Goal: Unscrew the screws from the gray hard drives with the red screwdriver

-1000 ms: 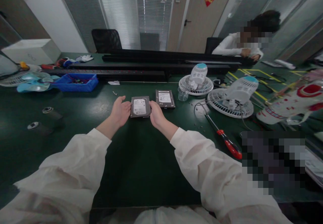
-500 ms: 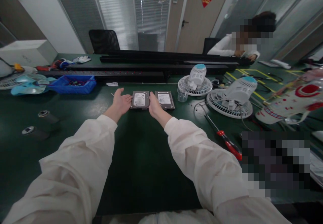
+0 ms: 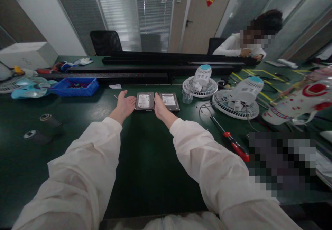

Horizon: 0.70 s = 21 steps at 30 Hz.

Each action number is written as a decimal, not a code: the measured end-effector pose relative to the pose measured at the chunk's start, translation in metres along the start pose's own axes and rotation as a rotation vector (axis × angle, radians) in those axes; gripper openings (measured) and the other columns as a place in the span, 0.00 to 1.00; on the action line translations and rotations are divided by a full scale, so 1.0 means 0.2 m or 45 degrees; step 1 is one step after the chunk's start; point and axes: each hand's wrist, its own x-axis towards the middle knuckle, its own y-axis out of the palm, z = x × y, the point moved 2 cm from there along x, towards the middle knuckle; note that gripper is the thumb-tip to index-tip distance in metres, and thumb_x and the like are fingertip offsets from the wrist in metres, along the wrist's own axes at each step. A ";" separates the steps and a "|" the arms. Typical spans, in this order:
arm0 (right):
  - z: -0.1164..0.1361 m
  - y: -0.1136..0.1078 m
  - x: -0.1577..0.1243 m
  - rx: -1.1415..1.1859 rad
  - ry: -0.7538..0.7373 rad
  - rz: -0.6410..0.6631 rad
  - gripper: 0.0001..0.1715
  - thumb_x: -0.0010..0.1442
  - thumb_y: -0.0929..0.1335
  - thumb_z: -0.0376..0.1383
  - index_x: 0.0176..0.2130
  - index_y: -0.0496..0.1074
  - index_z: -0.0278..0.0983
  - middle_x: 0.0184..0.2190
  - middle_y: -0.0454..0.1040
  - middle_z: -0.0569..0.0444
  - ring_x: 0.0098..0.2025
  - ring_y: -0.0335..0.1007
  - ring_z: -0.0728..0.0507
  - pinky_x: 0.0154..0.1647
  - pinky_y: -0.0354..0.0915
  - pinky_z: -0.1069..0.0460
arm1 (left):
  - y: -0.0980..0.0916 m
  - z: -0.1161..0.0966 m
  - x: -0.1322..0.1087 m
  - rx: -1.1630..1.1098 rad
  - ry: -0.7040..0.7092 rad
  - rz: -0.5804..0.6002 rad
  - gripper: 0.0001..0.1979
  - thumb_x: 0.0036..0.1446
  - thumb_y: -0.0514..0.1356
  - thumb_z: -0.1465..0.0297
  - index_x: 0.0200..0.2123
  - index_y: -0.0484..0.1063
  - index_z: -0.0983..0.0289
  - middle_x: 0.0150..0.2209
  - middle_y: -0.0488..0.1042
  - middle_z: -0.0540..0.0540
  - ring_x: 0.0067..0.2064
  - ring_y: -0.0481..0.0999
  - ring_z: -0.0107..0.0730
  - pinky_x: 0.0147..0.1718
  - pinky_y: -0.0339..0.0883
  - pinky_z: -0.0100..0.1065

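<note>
Two flat, rectangular metal hard drives with white labels lie side by side on the dark green bench. The left hard drive sits between two hands. The left hand, spread flat, touches its left edge. The right hand, also open, touches its right edge. The second hard drive lies just right of it. Farther right stand two round-grilled white plastic fans, the first fan and the second fan.

The person is wearing a loose, creased white garment; left sleeve and right sleeve are covering the arms to the wrists, left hand and right hand ungloved.
</note>
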 end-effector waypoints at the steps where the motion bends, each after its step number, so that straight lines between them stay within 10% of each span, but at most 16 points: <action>1: 0.00 0.00 0.00 -0.019 -0.001 0.004 0.24 0.66 0.68 0.44 0.57 0.69 0.35 0.55 0.72 0.46 0.53 0.73 0.42 0.53 0.73 0.41 | 0.00 0.00 0.00 0.012 0.006 -0.003 0.42 0.63 0.52 0.57 0.73 0.46 0.73 0.71 0.55 0.70 0.72 0.56 0.38 0.64 0.58 0.30; 13: 0.20 0.08 -0.28 -0.259 -0.183 -0.049 0.23 0.66 0.68 0.43 0.57 0.69 0.35 0.58 0.70 0.46 0.58 0.70 0.40 0.58 0.70 0.38 | 0.15 -0.07 -0.19 0.182 0.177 -0.266 0.33 0.65 0.50 0.55 0.70 0.56 0.60 0.69 0.61 0.60 0.74 0.49 0.32 0.69 0.46 0.37; 17: 0.45 0.12 -0.43 -0.250 -0.356 -0.003 0.16 0.69 0.63 0.36 0.52 0.72 0.32 0.60 0.71 0.51 0.69 0.59 0.45 0.72 0.55 0.44 | 0.30 -0.11 -0.36 0.183 0.292 -0.227 0.33 0.68 0.45 0.55 0.69 0.55 0.67 0.72 0.55 0.60 0.74 0.46 0.28 0.69 0.39 0.28; 21: 0.82 0.02 -0.78 -0.260 -0.507 0.085 0.20 0.65 0.58 0.25 0.41 0.78 0.31 0.47 0.81 0.54 0.62 0.70 0.46 0.58 0.68 0.48 | 0.43 -0.07 -0.57 0.142 0.373 0.043 0.33 0.69 0.45 0.56 0.70 0.53 0.69 0.71 0.58 0.60 0.73 0.50 0.33 0.69 0.43 0.31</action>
